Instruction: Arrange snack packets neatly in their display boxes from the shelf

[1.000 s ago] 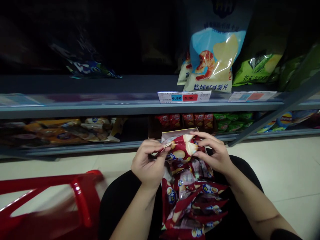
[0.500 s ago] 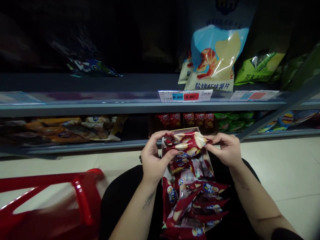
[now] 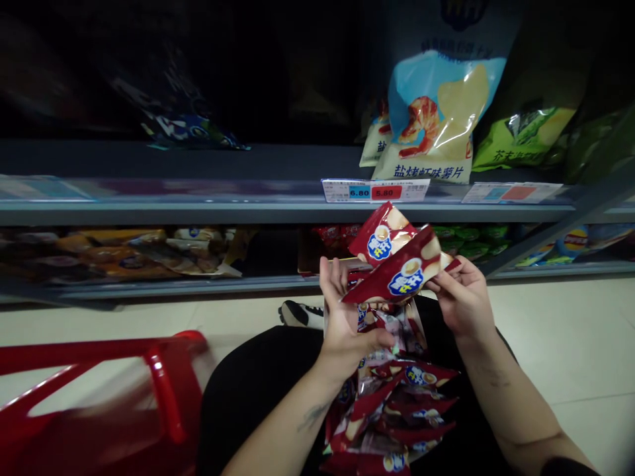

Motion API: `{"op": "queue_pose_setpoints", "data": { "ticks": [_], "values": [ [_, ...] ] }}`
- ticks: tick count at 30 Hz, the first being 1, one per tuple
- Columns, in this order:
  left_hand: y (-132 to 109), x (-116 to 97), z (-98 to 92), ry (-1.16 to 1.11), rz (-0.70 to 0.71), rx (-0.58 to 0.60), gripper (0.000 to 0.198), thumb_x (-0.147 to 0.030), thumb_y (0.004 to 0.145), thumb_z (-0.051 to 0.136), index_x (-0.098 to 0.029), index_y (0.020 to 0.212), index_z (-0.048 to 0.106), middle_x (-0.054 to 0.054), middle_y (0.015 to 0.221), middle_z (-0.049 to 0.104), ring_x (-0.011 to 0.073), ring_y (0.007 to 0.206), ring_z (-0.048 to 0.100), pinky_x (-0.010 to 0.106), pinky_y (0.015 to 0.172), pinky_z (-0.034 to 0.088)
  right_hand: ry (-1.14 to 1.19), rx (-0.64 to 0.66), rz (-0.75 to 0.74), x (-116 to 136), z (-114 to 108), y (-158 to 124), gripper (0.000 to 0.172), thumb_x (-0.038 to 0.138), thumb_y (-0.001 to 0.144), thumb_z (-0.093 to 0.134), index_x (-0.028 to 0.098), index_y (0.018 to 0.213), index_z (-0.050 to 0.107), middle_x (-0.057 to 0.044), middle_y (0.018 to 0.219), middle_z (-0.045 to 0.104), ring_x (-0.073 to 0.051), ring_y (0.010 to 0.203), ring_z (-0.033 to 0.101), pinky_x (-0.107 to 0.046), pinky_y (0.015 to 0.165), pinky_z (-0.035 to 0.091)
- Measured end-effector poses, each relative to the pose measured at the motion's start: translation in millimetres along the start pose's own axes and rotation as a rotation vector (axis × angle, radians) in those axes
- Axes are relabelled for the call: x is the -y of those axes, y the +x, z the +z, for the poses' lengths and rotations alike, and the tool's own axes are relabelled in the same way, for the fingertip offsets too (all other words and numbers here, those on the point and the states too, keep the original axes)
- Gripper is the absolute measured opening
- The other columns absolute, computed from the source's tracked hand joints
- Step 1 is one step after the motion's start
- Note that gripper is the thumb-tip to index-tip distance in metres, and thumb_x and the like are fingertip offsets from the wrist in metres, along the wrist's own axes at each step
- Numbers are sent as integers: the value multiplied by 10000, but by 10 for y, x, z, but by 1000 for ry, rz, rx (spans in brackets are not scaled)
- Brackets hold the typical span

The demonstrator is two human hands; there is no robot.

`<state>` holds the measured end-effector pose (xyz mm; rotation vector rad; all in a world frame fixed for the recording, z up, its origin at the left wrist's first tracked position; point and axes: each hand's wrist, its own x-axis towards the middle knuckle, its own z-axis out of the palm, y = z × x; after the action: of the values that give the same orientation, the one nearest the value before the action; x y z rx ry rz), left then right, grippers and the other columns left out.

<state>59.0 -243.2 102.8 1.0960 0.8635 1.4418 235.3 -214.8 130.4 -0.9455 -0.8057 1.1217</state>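
Note:
Two dark red snack packets [image 3: 404, 271] with blue logos are raised at a slant over the box. My right hand [image 3: 464, 294] pinches them at their right-hand corners. Beside their left end is my left hand [image 3: 347, 324], fingers apart and thumb stretched over the packets below; it does not grip anything. A thin-walled box [image 3: 421, 324] rests across my lap, filled with more red packets [image 3: 387, 410], several of them leaning in a row toward the near end. My left hand and the raised packets hide part of the box's far end.
A shelf edge [image 3: 223, 213] with price tags [image 3: 376, 190] runs across in front, bearing a large chip bag [image 3: 436, 125]. Yellow packets [image 3: 124, 254] and green packets [image 3: 461, 241] lie on the lower shelf. A red cart or basket frame [image 3: 166, 390] stands left of my knee.
The red packets have come up out of the box's far end, tilted in my right hand. My left hand has let go of them, moved right and spread its fingers.

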Motion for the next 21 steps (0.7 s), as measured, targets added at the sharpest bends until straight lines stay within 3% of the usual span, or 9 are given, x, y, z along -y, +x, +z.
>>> {"op": "queue_pose_setpoints", "data": {
  "ticks": [3,5,7,9,11,13,15,17,21],
  "values": [
    [-69,-57,6,-282,-135,37,1271,-555,490,887,-434,1505,131,100,1541,339,355,1376,389,537,1089,381,-11,63,59,17,20,-66,413,316,581,877,204,615,481,42,595,606,-89,519,566,-212,526,503],
    [-101,-132,22,-315,-148,-67,1115,-482,580,868,-408,1492,230,83,1477,450,330,1318,470,499,1071,415,-93,164,129,50,12,-107,398,291,614,866,199,657,482,37,625,627,-82,547,589,-190,548,502],
    [-108,-220,30,-225,-135,-214,887,-400,690,817,-366,1447,356,62,1363,569,274,1223,565,423,1030,466,-204,308,196,110,-8,-139,366,258,650,849,215,811,523,26,733,664,-96,630,635,-187,583,515],
    [-88,-303,21,-63,-142,-268,649,-345,738,787,-286,1328,523,52,1184,674,231,1065,654,351,941,523,-302,500,249,180,-26,-162,561,228,653,846,259,1100,510,-6,935,682,-134,794,673,-218,659,547],
    [-54,-364,4,120,-123,-213,442,-324,707,810,-201,1105,662,48,1021,716,215,948,685,306,876,543,-342,682,293,225,-30,-177,805,207,644,847,290,1312,404,-44,1122,650,-173,972,663,-272,775,566],
    [-20,-395,-7,234,-96,-147,319,-327,681,823,-161,921,693,48,926,721,210,888,691,289,843,550,-322,774,321,221,-16,-182,750,214,654,837,259,1296,451,-54,1145,648,-192,1040,650,-314,859,560],
    [4,-400,-10,225,-117,-125,302,-353,695,806,-153,883,680,50,873,722,205,823,699,289,782,567,-279,769,351,169,10,-178,504,235,680,819,214,1113,562,-42,1047,686,-191,989,672,-326,861,563],
    [20,-385,-16,146,-177,-97,354,-370,693,801,-152,933,660,54,862,727,207,777,706,293,717,579,-253,706,371,97,40,-169,362,250,685,819,198,964,594,-22,954,705,-173,896,692,-300,808,573],
    [57,-337,-48,46,-296,174,519,-282,571,880,-159,1011,634,88,1000,725,256,901,704,342,781,584,-244,483,298,-15,89,-161,369,313,715,808,213,1004,602,-18,974,711,-144,856,688,-250,774,556]
  ]
}}
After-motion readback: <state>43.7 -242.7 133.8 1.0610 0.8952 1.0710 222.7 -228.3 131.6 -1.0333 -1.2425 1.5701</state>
